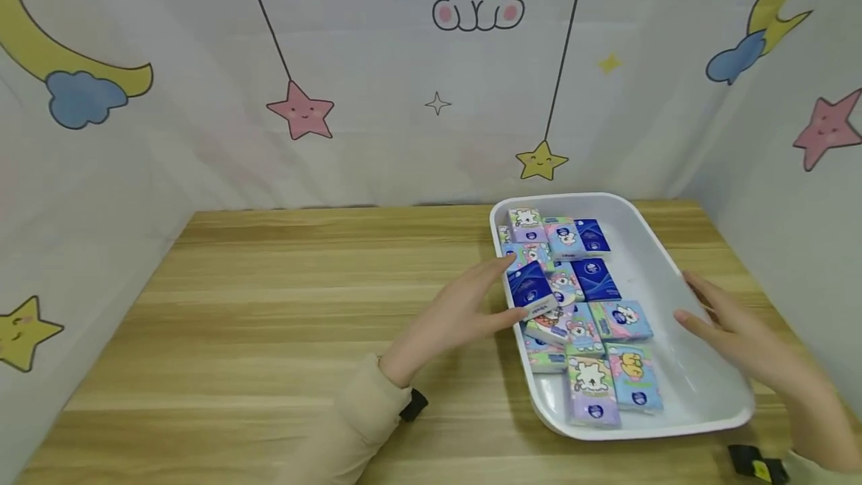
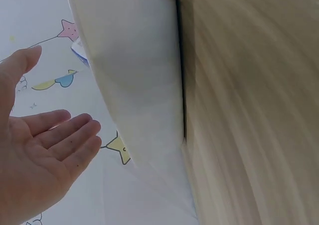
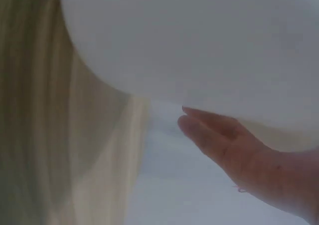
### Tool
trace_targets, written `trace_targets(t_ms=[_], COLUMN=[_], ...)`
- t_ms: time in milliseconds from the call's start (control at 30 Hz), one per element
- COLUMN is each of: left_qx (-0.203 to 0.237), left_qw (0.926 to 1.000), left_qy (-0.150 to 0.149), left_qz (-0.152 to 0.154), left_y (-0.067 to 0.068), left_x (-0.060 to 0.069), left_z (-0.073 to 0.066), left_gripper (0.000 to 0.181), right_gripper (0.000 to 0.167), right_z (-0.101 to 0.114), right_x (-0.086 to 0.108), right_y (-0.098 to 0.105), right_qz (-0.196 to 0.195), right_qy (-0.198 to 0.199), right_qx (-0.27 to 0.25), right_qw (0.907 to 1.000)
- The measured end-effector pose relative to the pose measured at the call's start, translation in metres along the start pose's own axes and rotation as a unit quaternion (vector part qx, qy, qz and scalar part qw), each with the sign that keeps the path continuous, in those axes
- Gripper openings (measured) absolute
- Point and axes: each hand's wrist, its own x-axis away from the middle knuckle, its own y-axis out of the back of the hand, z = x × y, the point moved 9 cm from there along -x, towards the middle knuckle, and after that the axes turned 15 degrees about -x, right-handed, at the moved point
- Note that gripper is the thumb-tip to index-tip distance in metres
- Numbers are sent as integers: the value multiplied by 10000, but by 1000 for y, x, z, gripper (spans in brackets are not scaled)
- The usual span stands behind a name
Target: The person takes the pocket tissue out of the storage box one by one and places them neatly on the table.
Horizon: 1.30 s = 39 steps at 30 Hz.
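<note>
A white plastic tray [image 1: 680,365] stands on the table's right side, holding several small tissue packs, some dark blue, others pastel with cartoon prints. At its left rim is my left hand [image 1: 465,302], thumb and fingers apart beside a tilted dark blue tissue pack [image 1: 530,287]. In the left wrist view that hand [image 2: 45,150] has spread fingers and nothing in its palm. My right hand [image 1: 741,335] lies at the tray's right rim, thumb and fingers extended. The right wrist view shows this hand [image 3: 239,155] against the tray's outer wall [image 3: 189,45]; contact is hard to judge.
The wood-grain table [image 1: 289,320] spreads to the left of the tray. A white cloth backdrop [image 1: 377,156] with cartoon stars and moons closes off the back and both sides. Dark straps circle both wrists.
</note>
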Motion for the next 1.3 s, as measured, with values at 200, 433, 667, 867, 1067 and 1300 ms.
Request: trace_targets(t_ms=[200, 433, 667, 867, 1067, 1300], left_qx=[-193, -783, -1349, -1573, -1538, -1458], left_qw=[9997, 9969, 9905, 9871, 9875, 9892], left_qy=[145, 72, -98, -215, -174, -108], left_qz=[-18, 27, 258, 222, 299, 51], left_y=[-6, -9, -18, -21, -26, -16], left_x=[-19, -34, -36, -39, -37, -39], left_z=[-2, 0, -1, -4, -8, -13], left_gripper=[77, 79, 79, 79, 78, 79], right_gripper=[75, 72, 77, 78, 79, 77], right_z=[-7, -9, -14, -18, -23, -19], right_x=[-11, -15, -13, -11, -7, -7], right_y=[-11, -21, -31, -30, -30, -24], right_qz=[-118, -219, -179, -290, -249, -365], right_qy=[-66, 345, 558, 591, 460, 749], right_qx=[-47, -736, -979, -890, -840, -617], right_qw=[9999, 9965, 9935, 9938, 9951, 9946])
